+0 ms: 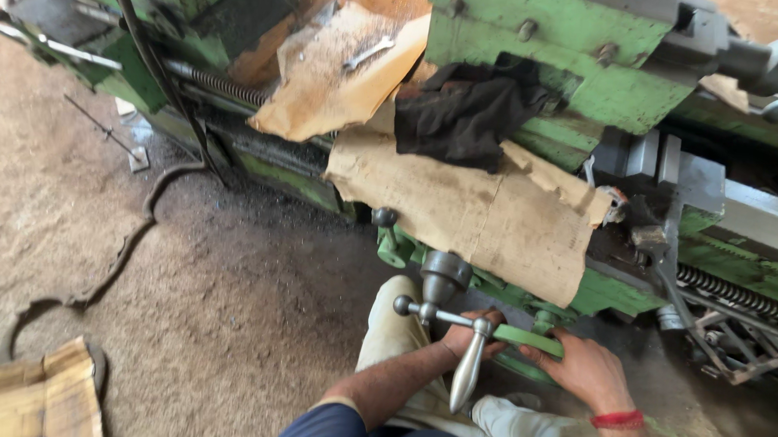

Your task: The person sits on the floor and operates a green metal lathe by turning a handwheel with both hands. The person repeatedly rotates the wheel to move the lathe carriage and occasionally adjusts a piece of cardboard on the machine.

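Here we are bent over the front of a large green-painted metal lathe [584, 70], both hands down at its green round handwheel [530, 338], which sits low on the machine's apron just under a torn sheet of brown cardboard [484, 217]. We judge the step in hand to be working this wheel by hand; a further turn would call for a firm hold on the rim and on the handle together, with both wrists kept away from the cardboard's edge. Our left hand [469, 335] is curled around the spot where a polished steel crank handle [470, 368] meets the wheel, its fingers [489, 319] wrapped tight over the joint rather than spread. Our right hand [584, 370], with a red thread band at the wrist, lies against the wheel's rim, its fingers bent over the green edge and pressed together; how far they reach around the back we cannot tell. A second short steel lever with a ball end [413, 307] juts out just left of the left hand. A black crumpled rag [462, 113] lies on the machine above the cardboard, a steel spanner [367, 54] rests on another cardboard sheet further up, and the dusty grey floor [188, 306] lies to our left.
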